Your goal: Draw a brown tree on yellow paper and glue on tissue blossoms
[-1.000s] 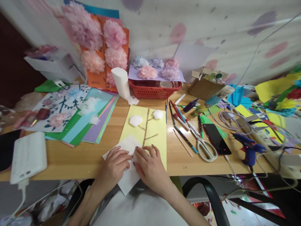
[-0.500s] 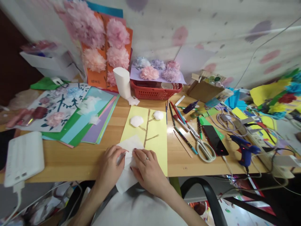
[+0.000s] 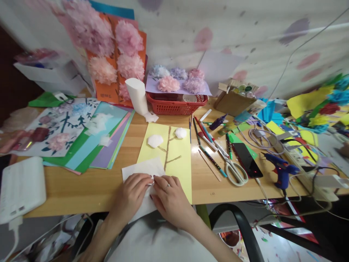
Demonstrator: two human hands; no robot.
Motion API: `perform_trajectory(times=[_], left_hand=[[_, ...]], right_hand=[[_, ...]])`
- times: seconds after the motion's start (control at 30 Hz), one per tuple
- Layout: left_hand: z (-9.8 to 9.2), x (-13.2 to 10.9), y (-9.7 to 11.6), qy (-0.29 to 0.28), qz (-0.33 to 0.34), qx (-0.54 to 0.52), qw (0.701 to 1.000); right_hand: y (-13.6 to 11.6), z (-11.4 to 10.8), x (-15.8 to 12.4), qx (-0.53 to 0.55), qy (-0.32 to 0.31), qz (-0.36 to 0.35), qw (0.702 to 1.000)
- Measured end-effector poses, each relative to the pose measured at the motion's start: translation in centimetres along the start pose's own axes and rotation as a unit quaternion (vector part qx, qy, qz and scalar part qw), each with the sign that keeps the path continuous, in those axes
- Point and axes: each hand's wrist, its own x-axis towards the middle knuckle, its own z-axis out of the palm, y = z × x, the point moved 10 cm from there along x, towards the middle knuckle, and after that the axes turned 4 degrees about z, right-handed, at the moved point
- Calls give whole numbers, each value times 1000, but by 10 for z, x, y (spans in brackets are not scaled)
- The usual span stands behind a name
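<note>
A sheet of white tissue paper [image 3: 145, 166] lies over the lower left of a yellow sheet [image 3: 179, 174] and reaches down over the desk's front edge. My left hand [image 3: 135, 191] pinches the tissue near its middle, fingers bent and closed. Right beside it my right hand [image 3: 171, 194], with a ring on one finger, also grips the tissue, and the fingertips of both hands nearly meet there. On the yellow sheet runs a brown drawn branch [image 3: 168, 147]. Two white padded shapes, a left one [image 3: 155, 141] and a right one [image 3: 180, 133], sit beside it.
Left are coloured papers [image 3: 105, 154] and a white power bank [image 3: 23, 189]. Behind stand a paper roll [image 3: 137, 96] and a red basket [image 3: 177, 106]. To the right lie several pens [image 3: 213, 162], scissors [image 3: 236, 173], a phone [image 3: 247, 160], a blue glue gun [image 3: 280, 167] and cables.
The tissue's upper part now lies flatter and spreads further left. My fingertips have drawn closer together on it. The whole view has shifted slightly, so the desk items appear further left.
</note>
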Motion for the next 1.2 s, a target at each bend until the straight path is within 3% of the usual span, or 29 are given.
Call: perform_trajectory(times=[0.13, 0.3, 0.4, 0.57, 0.77, 0.87, 0.97, 1.1, 1.2], left_hand=[[2, -4, 3, -18, 41, 47, 998], [2, -1, 1, -42, 35, 69, 996], [-4, -3, -8, -33, -7, 64, 997], [-19, -15, -38, 22, -139, 89, 986], [-15, -6, -47, 45, -190, 53, 979], [-8, 6, -40, 25, -152, 1, 988], [-7, 12, -26, 3, -62, -22, 998], [-11, 5, -10, -7, 45, 6, 999], [-12, -1, -5, -7, 74, 16, 997]], right_hand=[[3, -10, 0, 47, 6, -2, 999], [1, -15, 7, 70, 25, -11, 997], [-2, -7, 10, 40, 7, -9, 999], [-2, -4, 8, 11, 15, 0, 1000], [-3, -7, 6, -23, 22, 0, 999], [-4, -7, 7, -36, 26, 8, 999], [-4, -6, 7, -38, 25, 13, 999], [-1, -5, 6, -34, 23, 21, 999], [1, -6, 6, -22, 20, 25, 999]])
